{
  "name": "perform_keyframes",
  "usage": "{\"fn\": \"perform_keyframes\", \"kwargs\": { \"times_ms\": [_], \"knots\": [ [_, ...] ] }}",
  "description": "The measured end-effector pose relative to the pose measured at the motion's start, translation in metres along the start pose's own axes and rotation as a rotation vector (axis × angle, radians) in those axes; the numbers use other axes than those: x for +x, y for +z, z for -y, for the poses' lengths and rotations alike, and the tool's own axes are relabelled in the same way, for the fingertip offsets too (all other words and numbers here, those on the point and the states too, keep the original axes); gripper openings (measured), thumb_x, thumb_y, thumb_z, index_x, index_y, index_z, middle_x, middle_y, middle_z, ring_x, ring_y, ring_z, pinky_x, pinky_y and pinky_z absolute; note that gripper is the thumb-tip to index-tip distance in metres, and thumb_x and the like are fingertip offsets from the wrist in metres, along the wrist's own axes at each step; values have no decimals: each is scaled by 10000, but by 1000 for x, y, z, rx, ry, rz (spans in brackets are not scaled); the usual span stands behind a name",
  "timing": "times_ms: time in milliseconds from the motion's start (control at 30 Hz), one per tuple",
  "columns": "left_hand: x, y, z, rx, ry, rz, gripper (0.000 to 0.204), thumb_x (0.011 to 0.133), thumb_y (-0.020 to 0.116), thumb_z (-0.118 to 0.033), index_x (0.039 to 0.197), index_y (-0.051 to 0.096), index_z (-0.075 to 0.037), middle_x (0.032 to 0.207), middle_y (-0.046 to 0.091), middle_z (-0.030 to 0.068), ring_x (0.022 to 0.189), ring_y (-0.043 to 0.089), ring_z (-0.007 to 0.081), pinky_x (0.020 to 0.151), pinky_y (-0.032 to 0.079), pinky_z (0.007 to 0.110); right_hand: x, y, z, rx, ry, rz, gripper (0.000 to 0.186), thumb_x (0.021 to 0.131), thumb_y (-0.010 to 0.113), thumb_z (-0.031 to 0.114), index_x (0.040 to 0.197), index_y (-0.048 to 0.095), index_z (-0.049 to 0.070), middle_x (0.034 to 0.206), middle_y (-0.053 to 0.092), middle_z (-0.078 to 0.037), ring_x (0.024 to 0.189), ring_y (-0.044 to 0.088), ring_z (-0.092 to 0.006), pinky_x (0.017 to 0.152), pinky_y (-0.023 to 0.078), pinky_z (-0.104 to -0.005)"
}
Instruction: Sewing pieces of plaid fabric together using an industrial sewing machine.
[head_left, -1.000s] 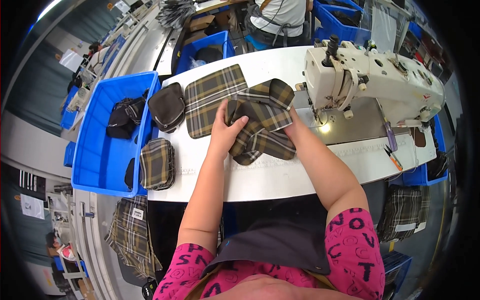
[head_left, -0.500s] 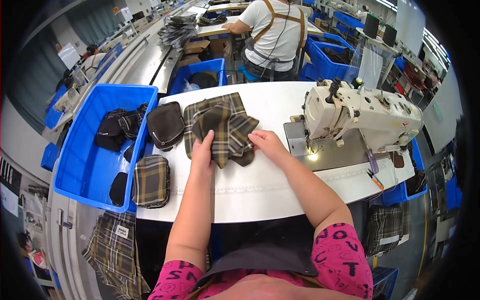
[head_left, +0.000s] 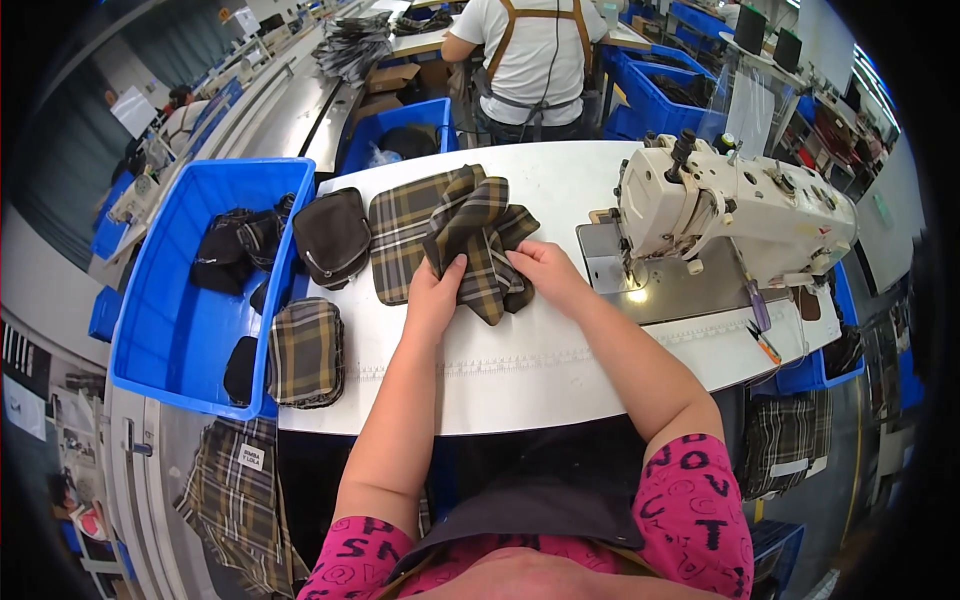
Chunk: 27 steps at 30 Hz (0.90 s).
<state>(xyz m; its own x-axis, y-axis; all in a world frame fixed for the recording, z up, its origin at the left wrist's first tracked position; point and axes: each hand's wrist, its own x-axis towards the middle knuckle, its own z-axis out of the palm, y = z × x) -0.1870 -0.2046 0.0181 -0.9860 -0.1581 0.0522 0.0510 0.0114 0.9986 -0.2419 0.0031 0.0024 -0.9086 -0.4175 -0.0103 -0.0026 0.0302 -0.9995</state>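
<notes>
Both my hands hold a brown, black and white plaid fabric piece (head_left: 478,230), which is bunched and partly folded over itself. My left hand (head_left: 436,292) pinches its lower left side, thumb on top. At its right edge, the fingers of my right hand (head_left: 546,272) close on a corner. Underneath and to the left lies a flat plaid panel with rounded corners (head_left: 398,232), partly covered by the held piece. A dark zipped pouch (head_left: 332,236) rests left of the panel, and a stack of plaid pieces (head_left: 306,352) sits nearer me.
A white sewing machine (head_left: 735,205) stands on the right of the white table (head_left: 530,385), with a purple-handled tool (head_left: 757,305) beside it. At the left edge, a blue bin (head_left: 165,330) holds dark pieces. A person in a white shirt (head_left: 535,65) sits beyond the table.
Both hands have moved right with the plaid piece, away from the dark pouch. Its upper part is now more folded up, and more of the panel beneath shows.
</notes>
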Motion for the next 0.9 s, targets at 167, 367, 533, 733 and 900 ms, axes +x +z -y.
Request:
{"fn": "perform_keyframes", "kwargs": {
  "times_ms": [167, 367, 533, 733, 900],
  "knots": [
    [-3, 4, 5, 117, 72, -8, 356, 1042, 636, -253, 1311, 631, -21, 1199, 724, 89, 1107, 637, 176, 1001, 469, 313, -1, 1, -3, -42, -2, 7, 232, 1060, 606, 212, 948, 669, 19, 859, 628, 45, 807, 520, -43, 732, 447, -248],
    [1, 1, 14, 137, 112, 16, 359, 1046, 621, -270, 1300, 630, -17, 1185, 729, 113, 1102, 650, 204, 1000, 470, 323, 0, 2, -5, -67, -29, -30, 259, 1050, 612, 224, 920, 662, 6, 793, 603, 31, 742, 502, -51, 663, 437, -265],
    [1, 1, 15, 160, 121, 8, 358, 1044, 619, -271, 1298, 631, -19, 1176, 733, 122, 1097, 659, 216, 994, 474, 330, -2, 3, -1, -91, -7, -18, 224, 1053, 604, 195, 948, 667, 8, 856, 637, 35, 792, 527, -51, 707, 454, -250],
    [-1, 2, 10, 182, 86, 10, 358, 1039, 623, -278, 1292, 634, -25, 1177, 734, 112, 1095, 660, 211, 989, 477, 330, 0, 1, -6, -80, -10, -4, 222, 1056, 597, 194, 972, 673, 3, 874, 648, 29, 806, 540, -51, 722, 465, -253],
    [0, 3, 12, 183, 90, 5, 359, 1036, 626, -283, 1291, 635, -31, 1177, 735, 108, 1091, 662, 213, 987, 478, 330, -2, 2, -1, -67, -9, -3, 220, 1057, 595, 191, 975, 671, 2, 877, 647, 28, 807, 536, -50, 727, 465, -254]
  ]
}}
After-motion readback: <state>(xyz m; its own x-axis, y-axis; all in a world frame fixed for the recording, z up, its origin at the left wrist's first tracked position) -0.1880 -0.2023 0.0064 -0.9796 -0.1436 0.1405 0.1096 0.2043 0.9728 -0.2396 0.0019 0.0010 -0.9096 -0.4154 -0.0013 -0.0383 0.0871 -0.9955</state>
